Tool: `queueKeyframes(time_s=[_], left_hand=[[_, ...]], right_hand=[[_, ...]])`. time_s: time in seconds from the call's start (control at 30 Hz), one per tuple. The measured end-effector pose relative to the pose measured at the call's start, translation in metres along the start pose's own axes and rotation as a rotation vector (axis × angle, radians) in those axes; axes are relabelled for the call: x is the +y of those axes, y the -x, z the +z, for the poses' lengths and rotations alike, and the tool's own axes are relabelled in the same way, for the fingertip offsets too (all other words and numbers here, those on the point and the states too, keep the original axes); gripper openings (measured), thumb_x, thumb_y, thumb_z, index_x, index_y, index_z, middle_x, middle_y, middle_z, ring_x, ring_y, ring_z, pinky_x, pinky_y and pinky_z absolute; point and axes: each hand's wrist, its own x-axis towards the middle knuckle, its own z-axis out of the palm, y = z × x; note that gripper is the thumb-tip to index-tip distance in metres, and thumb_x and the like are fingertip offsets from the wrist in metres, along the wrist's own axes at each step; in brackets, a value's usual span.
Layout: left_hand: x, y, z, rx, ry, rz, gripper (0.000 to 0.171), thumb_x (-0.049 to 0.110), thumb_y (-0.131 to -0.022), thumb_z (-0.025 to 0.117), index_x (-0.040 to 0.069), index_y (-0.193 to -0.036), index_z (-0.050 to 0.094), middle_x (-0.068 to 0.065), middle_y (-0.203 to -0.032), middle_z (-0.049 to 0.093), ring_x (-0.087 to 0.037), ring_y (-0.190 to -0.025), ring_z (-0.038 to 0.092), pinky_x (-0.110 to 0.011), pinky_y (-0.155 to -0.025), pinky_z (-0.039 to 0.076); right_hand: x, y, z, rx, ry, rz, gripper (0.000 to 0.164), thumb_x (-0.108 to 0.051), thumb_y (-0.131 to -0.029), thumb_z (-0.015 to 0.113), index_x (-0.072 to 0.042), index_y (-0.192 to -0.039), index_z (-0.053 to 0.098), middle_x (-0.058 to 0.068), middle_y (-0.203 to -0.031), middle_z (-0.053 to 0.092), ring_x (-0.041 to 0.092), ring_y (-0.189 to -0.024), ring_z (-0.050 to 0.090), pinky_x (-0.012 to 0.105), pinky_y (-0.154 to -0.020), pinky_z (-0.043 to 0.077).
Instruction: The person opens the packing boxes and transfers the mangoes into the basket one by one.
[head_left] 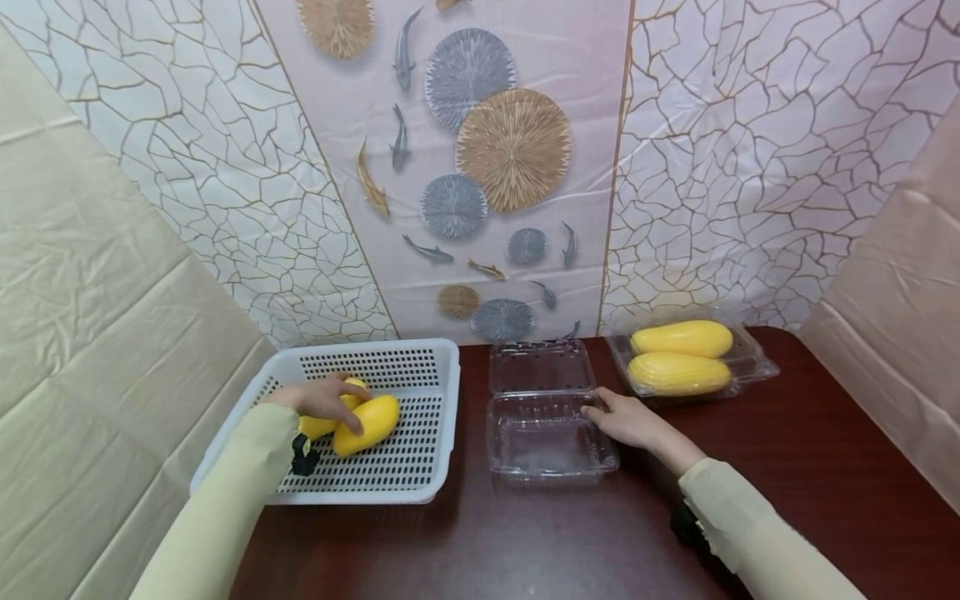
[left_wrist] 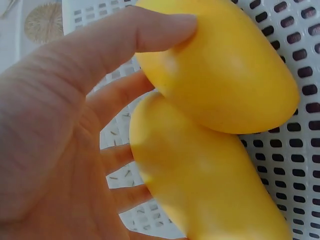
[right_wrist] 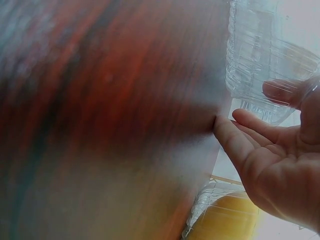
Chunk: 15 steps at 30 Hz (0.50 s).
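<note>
In the head view my left hand is inside the white basket, gripping a smooth yellow mango. The left wrist view shows the thumb across the top of this mango and the index finger passing behind it. Another yellow mango lies against it, and the other fingers touch its side. My right hand pinches the right wall of an open clear plastic clamshell box. Its thumb is inside the wall, the fingers outside and partly hidden in the head view. The box's lid lies folded back toward the wall.
A clear clamshell box with two yellow mangoes stands at the back right of the dark red table. A patterned sheet hangs behind the table, with beige fabric walls at both sides.
</note>
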Motion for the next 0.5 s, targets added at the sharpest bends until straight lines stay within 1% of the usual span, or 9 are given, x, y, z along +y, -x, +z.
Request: queueKeyframes(time_s=[0.2, 0.3, 0.5], left_hand=[[-0.0064, 0.0027, -0.0006, 0.030, -0.031, 0.018, 0.072, 0.036, -0.077, 0.082, 0.012, -0.141, 0.059, -0.029, -0.162, 0.012, -0.057, -0.143, 0.018, -0.074, -0.108, 0.021], [-0.0098, 0.0014, -0.0003, 0.037, -0.032, 0.019, 0.072, 0.036, -0.077, 0.083, 0.013, -0.141, 0.059, -0.028, -0.163, 0.013, -0.057, -0.143, 0.018, -0.074, -0.108, 0.021], [-0.0083, 0.0019, -0.0007, 0.041, -0.023, 0.022, 0.075, 0.036, -0.077, 0.083, 0.014, -0.143, 0.057, -0.028, -0.163, 0.011, -0.057, -0.144, 0.015, -0.076, -0.108, 0.019]], right_hand=[[-0.0023, -0.0001, -0.0005, 0.001, 0.007, -0.009, 0.054, -0.031, -0.104, 0.051, 0.008, -0.142, 0.046, 0.032, -0.133, 0.057, 0.047, -0.119, 0.056, 0.060, -0.094, 0.047], [-0.0036, 0.0006, -0.0014, 0.000, 0.012, -0.014, 0.054, -0.031, -0.104, 0.051, 0.008, -0.141, 0.047, 0.031, -0.131, 0.058, 0.047, -0.118, 0.058, 0.060, -0.093, 0.048], [-0.0014, 0.0005, -0.0019, -0.001, 0.014, -0.010, 0.052, -0.031, -0.104, 0.051, 0.007, -0.140, 0.048, 0.030, -0.128, 0.060, 0.044, -0.114, 0.059, 0.059, -0.091, 0.048]])
